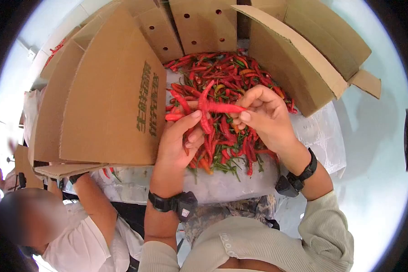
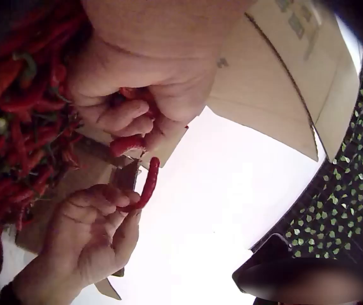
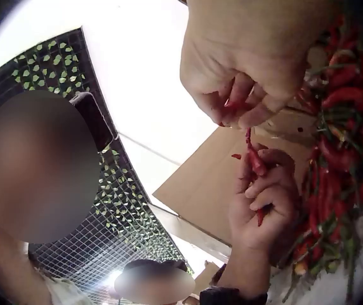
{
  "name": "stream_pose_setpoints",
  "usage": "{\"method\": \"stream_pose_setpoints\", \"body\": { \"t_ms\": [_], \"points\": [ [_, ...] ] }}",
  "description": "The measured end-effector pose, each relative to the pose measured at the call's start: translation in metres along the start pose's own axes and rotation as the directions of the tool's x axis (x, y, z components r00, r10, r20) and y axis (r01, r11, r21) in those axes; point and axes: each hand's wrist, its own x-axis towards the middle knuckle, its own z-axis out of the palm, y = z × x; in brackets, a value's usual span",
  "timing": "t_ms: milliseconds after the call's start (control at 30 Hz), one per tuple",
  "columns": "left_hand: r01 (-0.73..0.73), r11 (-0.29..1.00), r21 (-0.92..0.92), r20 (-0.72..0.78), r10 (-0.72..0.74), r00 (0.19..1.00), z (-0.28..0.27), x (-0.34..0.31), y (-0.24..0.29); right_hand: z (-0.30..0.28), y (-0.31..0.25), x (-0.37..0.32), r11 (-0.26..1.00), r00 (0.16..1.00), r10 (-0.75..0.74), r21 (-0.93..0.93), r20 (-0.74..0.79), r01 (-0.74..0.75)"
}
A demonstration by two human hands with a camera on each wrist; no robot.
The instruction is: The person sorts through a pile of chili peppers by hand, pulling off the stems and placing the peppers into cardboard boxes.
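My left hand (image 1: 181, 138) grips a few red chili peppers, one of them standing upright (image 1: 205, 97) above the thumb. A curved red chili pepper (image 2: 150, 184) is pinched between the thumb and fingers of my right hand (image 1: 268, 119). In the head view this pepper points left and overlaps the ones in my left hand. Seen from the right wrist, my left hand (image 3: 267, 206) sits just below my right, a pepper (image 3: 256, 162) between its fingers. Behind both hands spreads a pile of red chilies (image 1: 226, 75) with green stems and some orange ones.
Tall cardboard flaps (image 1: 106, 95) with printed characters rise on the left, and another flap (image 1: 294, 63) stands on the right. A back panel with holes (image 1: 204, 27) closes off the pile. White plastic sheeting (image 1: 313, 136) lies beneath. Another person (image 1: 81, 231) sits at lower left.
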Motion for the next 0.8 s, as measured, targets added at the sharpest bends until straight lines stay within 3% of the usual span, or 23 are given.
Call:
{"method": "stream_pose_setpoints", "body": {
  "t_ms": [67, 167, 333, 400, 433, 500, 567, 667, 767, 800],
  "points": [
    [-0.013, 1.000, 0.001, -0.051, 0.013, 0.999, 0.003, 0.004, -0.002, -0.002, 0.005, 0.002, 0.992, 0.992, -0.121, -0.031, 0.020, 0.122],
    [-0.024, 1.000, -0.015, -0.117, 0.022, 0.993, 0.004, 0.001, -0.001, 0.007, 0.002, 0.000, 0.976, 0.983, -0.180, -0.131, -0.018, 0.176],
    [-0.028, 1.000, -0.007, -0.064, 0.028, 0.998, -0.002, 0.004, -0.003, 0.017, -0.007, -0.002, 0.950, 0.987, -0.159, -0.273, -0.006, 0.151],
    [-0.019, 1.000, -0.008, -0.031, 0.018, 0.999, -0.003, 0.004, -0.002, 0.033, -0.020, -0.013, 0.938, 0.966, -0.136, -0.286, 0.221, 0.198],
    [-0.003, 1.000, -0.007, -0.024, 0.002, 1.000, -0.004, 0.002, -0.001, 0.046, -0.028, -0.017, 0.936, 0.939, -0.119, -0.280, 0.322, 0.214],
    [-0.021, 0.999, 0.025, 0.018, 0.020, 1.000, -0.003, 0.002, -0.001, 0.081, -0.055, -0.021, 0.834, 0.779, 0.054, -0.457, 0.625, 0.309],
    [-0.007, 0.998, 0.055, 0.054, 0.004, 0.999, -0.001, 0.000, -0.004, 0.121, -0.054, -0.027, 0.781, 0.689, 0.041, -0.453, 0.723, 0.429],
    [0.010, 0.995, 0.099, 0.134, -0.024, 0.991, 0.001, 0.000, -0.006, 0.161, -0.031, -0.031, 0.764, 0.649, 0.029, -0.436, 0.760, 0.476],
    [0.034, 0.987, 0.156, 0.116, -0.053, 0.992, 0.004, -0.002, -0.006, 0.198, -0.025, -0.021, 0.686, 0.458, 0.055, -0.367, 0.887, 0.628],
    [0.022, 0.987, 0.159, 0.121, -0.041, 0.992, 0.005, -0.001, -0.007, 0.217, -0.018, -0.022, 0.662, 0.433, -0.092, -0.270, 0.896, 0.699]
  ]
}}
